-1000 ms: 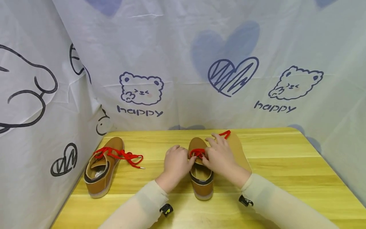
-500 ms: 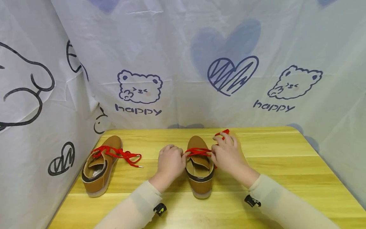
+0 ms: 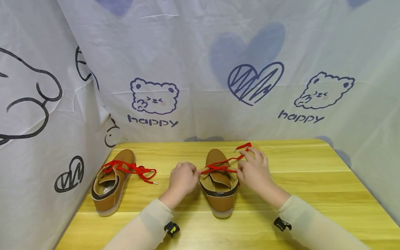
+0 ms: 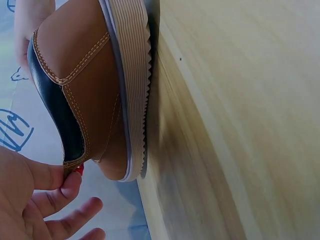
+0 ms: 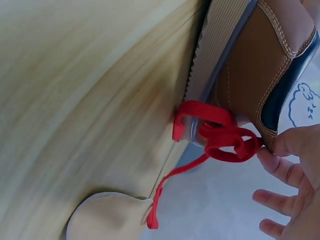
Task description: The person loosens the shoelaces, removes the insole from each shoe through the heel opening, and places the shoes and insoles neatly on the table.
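A brown shoe [image 3: 221, 204] with a dark collar stands on the table between my hands, toe pointing away. Its red shoelace [image 3: 216, 167] crosses the front loosely, and the opening is spread wide. With thumb and index finger my left hand [image 3: 182, 177] pinches the left eyelet flap, other fingers apart from it in the left wrist view. On the opposite side, my right hand [image 3: 257, 173] pinches the right flap [image 5: 269, 137]. A loop of red lace hangs by those fingertips, and one lace end trails off to the far right.
A second brown shoe [image 3: 107, 198] with loose red laces [image 3: 137, 169] stands at the left of the wooden table [image 3: 312, 194]. A flat beige insole [image 5: 107, 217] lies right of the shoe. A printed cloth [image 3: 200, 69] hangs behind.
My hands have moved apart, left hand leftward and right hand rightward, drawing the flaps outward. The shoe's opening has widened and the laces over it have stretched sideways.
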`<state>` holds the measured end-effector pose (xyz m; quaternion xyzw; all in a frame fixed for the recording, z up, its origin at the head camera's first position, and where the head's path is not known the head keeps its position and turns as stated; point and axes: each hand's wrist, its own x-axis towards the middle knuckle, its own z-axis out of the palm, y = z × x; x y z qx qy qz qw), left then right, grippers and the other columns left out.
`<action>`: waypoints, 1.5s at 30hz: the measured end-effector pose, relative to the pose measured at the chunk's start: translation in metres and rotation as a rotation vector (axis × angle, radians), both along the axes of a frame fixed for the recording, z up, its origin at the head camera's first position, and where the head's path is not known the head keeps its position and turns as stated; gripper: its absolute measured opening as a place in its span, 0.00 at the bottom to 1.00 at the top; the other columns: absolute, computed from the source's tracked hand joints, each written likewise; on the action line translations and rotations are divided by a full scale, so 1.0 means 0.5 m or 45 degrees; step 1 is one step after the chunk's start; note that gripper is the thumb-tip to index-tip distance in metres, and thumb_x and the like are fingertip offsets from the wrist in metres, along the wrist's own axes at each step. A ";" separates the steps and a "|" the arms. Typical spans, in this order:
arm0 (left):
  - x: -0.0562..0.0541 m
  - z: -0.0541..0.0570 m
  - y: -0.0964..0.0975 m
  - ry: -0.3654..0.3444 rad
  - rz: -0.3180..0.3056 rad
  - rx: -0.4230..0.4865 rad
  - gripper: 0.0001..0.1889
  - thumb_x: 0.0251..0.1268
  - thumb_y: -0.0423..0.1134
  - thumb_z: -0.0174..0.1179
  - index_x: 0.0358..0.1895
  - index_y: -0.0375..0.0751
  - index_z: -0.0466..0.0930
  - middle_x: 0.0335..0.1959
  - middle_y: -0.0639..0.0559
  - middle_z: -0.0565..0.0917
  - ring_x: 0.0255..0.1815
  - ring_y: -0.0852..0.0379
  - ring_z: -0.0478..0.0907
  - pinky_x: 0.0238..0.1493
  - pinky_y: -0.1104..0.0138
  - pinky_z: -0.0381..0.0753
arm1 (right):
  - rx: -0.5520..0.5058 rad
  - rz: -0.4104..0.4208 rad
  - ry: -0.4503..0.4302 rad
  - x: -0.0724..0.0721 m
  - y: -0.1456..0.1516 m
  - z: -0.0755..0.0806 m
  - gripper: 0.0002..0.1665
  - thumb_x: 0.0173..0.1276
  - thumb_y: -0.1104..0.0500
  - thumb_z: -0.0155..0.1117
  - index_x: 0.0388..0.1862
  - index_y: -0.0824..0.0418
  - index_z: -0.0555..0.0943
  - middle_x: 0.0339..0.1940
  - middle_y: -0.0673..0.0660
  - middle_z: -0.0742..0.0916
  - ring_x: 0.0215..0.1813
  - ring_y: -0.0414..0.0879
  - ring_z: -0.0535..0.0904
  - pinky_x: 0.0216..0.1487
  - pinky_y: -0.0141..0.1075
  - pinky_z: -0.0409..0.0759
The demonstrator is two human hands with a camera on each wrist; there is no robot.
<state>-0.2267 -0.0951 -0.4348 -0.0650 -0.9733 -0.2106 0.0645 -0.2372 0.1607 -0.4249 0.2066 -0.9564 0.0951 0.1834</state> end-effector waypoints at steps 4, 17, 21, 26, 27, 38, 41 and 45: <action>0.005 -0.001 -0.001 0.005 0.006 -0.001 0.15 0.71 0.48 0.61 0.24 0.51 0.84 0.45 0.52 0.86 0.50 0.46 0.78 0.51 0.50 0.76 | -0.015 -0.013 -0.047 0.001 0.001 -0.001 0.12 0.65 0.55 0.71 0.21 0.50 0.81 0.66 0.61 0.80 0.73 0.63 0.61 0.68 0.66 0.57; 0.014 0.002 0.021 0.216 -0.088 -0.039 0.24 0.71 0.53 0.59 0.14 0.52 0.71 0.26 0.56 0.82 0.52 0.45 0.78 0.63 0.48 0.69 | -0.183 0.088 -0.164 0.000 -0.022 0.004 0.15 0.67 0.52 0.71 0.22 0.47 0.77 0.66 0.63 0.78 0.72 0.67 0.61 0.66 0.69 0.57; 0.008 0.002 0.018 0.191 -0.093 -0.005 0.24 0.73 0.58 0.55 0.17 0.52 0.74 0.27 0.55 0.84 0.52 0.44 0.78 0.62 0.48 0.69 | -0.203 0.115 -0.183 0.008 -0.028 0.006 0.17 0.66 0.50 0.73 0.21 0.46 0.75 0.65 0.63 0.79 0.72 0.67 0.62 0.65 0.69 0.58; -0.018 0.006 0.007 0.207 -0.098 0.016 0.21 0.75 0.58 0.53 0.28 0.50 0.83 0.38 0.50 0.89 0.56 0.43 0.78 0.62 0.49 0.71 | -0.224 0.149 -0.211 0.017 -0.028 0.008 0.17 0.66 0.50 0.72 0.22 0.46 0.74 0.64 0.63 0.79 0.72 0.67 0.61 0.66 0.68 0.57; -0.026 0.007 0.005 0.212 -0.109 0.027 0.20 0.75 0.57 0.53 0.31 0.49 0.84 0.40 0.50 0.89 0.57 0.43 0.78 0.62 0.48 0.71 | -0.224 0.151 -0.209 0.019 -0.026 0.008 0.17 0.66 0.50 0.72 0.22 0.46 0.74 0.64 0.63 0.79 0.72 0.66 0.62 0.66 0.68 0.57; -0.104 -0.010 0.003 0.061 -0.395 0.135 0.25 0.83 0.51 0.40 0.66 0.41 0.78 0.65 0.47 0.79 0.73 0.38 0.64 0.74 0.44 0.56 | -0.125 0.096 -0.137 0.055 -0.025 0.012 0.21 0.65 0.44 0.72 0.18 0.45 0.73 0.61 0.63 0.82 0.68 0.68 0.66 0.64 0.66 0.62; -0.121 -0.019 0.006 -0.027 -0.457 0.119 0.28 0.84 0.54 0.34 0.71 0.43 0.72 0.72 0.48 0.71 0.76 0.39 0.58 0.75 0.44 0.51 | -0.095 0.079 -0.112 0.060 -0.032 0.010 0.23 0.63 0.42 0.73 0.16 0.46 0.72 0.59 0.63 0.82 0.67 0.67 0.66 0.63 0.65 0.64; -0.137 -0.031 0.007 -0.112 -0.539 0.056 0.31 0.83 0.57 0.27 0.75 0.47 0.68 0.77 0.50 0.64 0.79 0.40 0.51 0.76 0.43 0.46 | -0.066 0.044 -0.107 0.062 -0.036 0.007 0.22 0.62 0.44 0.74 0.15 0.47 0.76 0.60 0.62 0.82 0.68 0.66 0.66 0.63 0.65 0.64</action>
